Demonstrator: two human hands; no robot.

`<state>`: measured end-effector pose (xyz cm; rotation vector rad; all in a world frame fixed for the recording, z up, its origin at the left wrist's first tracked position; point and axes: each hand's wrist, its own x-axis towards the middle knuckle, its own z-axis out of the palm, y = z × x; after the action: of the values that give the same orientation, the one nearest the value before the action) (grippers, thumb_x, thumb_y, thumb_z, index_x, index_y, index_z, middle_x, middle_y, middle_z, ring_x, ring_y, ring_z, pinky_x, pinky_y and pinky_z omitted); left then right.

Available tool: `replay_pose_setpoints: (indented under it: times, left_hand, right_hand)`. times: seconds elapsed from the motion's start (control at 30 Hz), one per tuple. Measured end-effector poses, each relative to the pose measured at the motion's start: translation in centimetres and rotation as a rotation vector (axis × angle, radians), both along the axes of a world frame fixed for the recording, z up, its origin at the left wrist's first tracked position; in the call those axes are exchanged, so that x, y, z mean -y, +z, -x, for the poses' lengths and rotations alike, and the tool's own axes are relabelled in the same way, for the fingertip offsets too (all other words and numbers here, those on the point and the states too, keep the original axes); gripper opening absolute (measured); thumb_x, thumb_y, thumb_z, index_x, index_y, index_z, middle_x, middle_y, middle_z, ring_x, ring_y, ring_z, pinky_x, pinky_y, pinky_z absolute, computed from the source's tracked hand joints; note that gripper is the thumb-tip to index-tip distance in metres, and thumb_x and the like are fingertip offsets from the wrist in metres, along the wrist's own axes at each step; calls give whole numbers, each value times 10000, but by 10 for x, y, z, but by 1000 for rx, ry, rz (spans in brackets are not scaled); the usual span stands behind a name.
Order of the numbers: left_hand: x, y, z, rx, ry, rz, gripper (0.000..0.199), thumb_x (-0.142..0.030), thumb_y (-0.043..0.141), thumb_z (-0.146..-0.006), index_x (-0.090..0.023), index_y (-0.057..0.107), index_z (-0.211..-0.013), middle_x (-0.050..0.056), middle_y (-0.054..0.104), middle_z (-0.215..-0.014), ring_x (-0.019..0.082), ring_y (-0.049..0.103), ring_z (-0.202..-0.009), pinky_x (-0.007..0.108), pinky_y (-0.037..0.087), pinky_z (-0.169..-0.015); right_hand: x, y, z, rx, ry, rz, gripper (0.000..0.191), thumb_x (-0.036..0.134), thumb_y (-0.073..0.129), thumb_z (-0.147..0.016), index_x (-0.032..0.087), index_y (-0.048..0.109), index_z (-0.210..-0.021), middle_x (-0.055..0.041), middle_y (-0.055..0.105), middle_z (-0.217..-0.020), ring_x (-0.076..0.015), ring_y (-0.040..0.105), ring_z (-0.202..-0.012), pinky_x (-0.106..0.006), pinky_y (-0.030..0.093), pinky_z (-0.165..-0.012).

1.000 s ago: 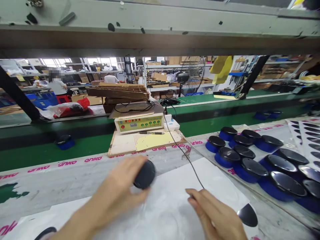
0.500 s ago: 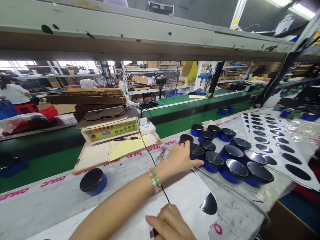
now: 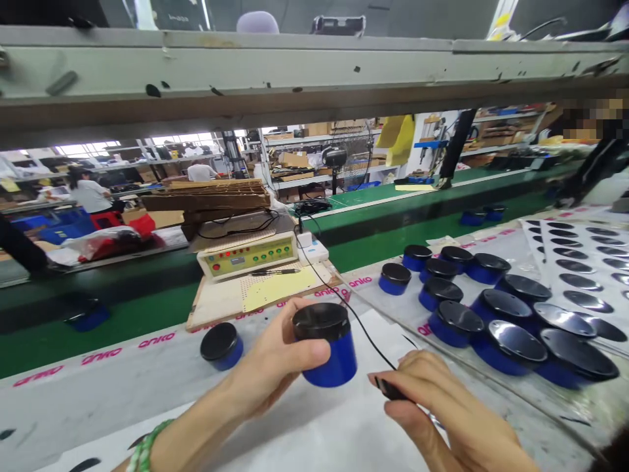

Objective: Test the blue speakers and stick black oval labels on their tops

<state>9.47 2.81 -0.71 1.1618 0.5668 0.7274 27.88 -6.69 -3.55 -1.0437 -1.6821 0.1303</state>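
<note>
My left hand [image 3: 289,357] is wrapped round a blue round device with a black top [image 3: 339,357], held upright above the white sheet [image 3: 314,432]. Just to its right, my right hand [image 3: 442,406] pinches a black cable plug [image 3: 390,388] between thumb and fingers. Plug and device are apart. From the plug a thin black cable [image 3: 363,328] runs up and back to the left. A similar device [image 3: 222,346] stands alone on the bench, left of my left hand. Several more blue devices [image 3: 452,322] are grouped at the right.
Sheets of black oval stickers [image 3: 580,282] lie at the far right. A tester box with lights and buttons [image 3: 248,257] sits on a wooden board [image 3: 196,314] behind my hands. Beyond the bench runs a green conveyor [image 3: 373,242]. A shelf beam [image 3: 295,65] crosses overhead.
My left hand has come back from the group at the right and now holds a lifted device. My right hand, with the plug, has risen nearer to it. The view has shifted left.
</note>
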Motion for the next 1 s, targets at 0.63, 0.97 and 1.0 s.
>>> replay_pose_setpoints:
  times: [0.63,0.97,1.0]
  left_hand:
    - [15,-11,45,325,40,489,478,-414,532,-905,-128,468,-1283,137,673,-994,239,699,-891,255,581,-626]
    - [15,-8,48,448,-138,511,522,-472,357,-961,-74,575,-1220,184,676,-1118,236,696,-954,284,601,-690]
    - [16,-9,48,440,-124,498,544,-500,381,-945,-73,577,-1218,182,684,-1097,231,701,-933,280,600,-687]
  right_hand:
    - [-29,9,48,33,24,67,151,199,516,-931,216,650,-865,6,590,-710,-136,571,-636,-237,478,-580]
    - [-27,9,48,24,66,72,131,166,501,-935,195,617,-881,4,557,-713,-124,545,-653,-213,460,-567]
    - [-27,10,47,40,65,58,133,164,499,-936,193,617,-885,3,551,-709,-127,540,-654,-218,460,-571]
